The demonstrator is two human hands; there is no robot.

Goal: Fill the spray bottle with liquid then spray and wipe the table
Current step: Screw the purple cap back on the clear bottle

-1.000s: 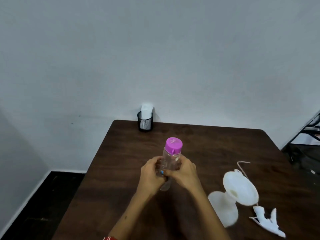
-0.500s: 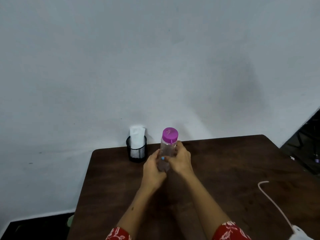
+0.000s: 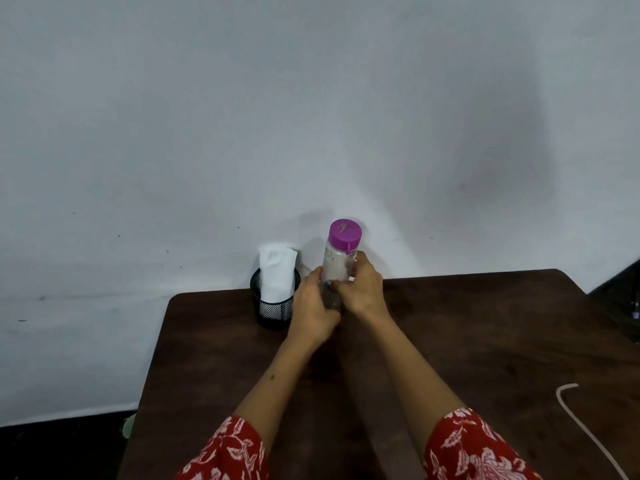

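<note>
A clear plastic bottle (image 3: pixel 336 264) with a purple cap (image 3: pixel 344 234) stands upright near the far edge of the dark brown table (image 3: pixel 467 334). My left hand (image 3: pixel 311 306) wraps its lower part from the left, and my right hand (image 3: pixel 362 289) grips it from the right, a little higher. Both hands hide the bottle's base. The cap is on. A thin white tube (image 3: pixel 585 431) runs off the bottom right corner; the spray head and the white bottle with the funnel are out of view.
A black mesh holder (image 3: pixel 273 308) with folded white tissue (image 3: pixel 277 271) stands just left of my left hand, at the table's far left corner. A pale wall rises right behind the table. Dark floor shows at the left and a dark frame at the right edge.
The view has tilted up, so the white bottle, funnel and spray head left the frame. My hands carried the purple-capped bottle farther away, close to the mesh holder.
</note>
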